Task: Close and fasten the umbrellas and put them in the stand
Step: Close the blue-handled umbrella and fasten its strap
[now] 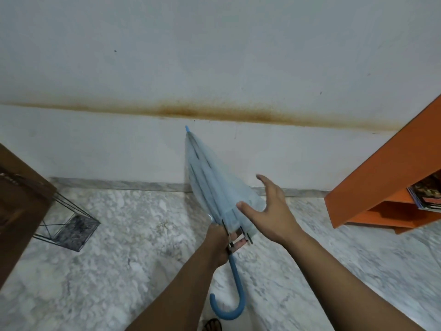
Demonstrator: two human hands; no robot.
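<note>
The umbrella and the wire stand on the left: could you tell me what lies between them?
Only bare marble floor separates the umbrella from the wire stand, per the head view.

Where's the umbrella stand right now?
The wire umbrella stand sits on the floor at the left, beside the brown furniture, left of the umbrella.

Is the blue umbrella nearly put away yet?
Partly. The umbrella is folded shut. The left hand grips its shaft, and the open right hand reaches for the loose canopy. Still to do: fasten it, then put it in the wire stand.
</note>
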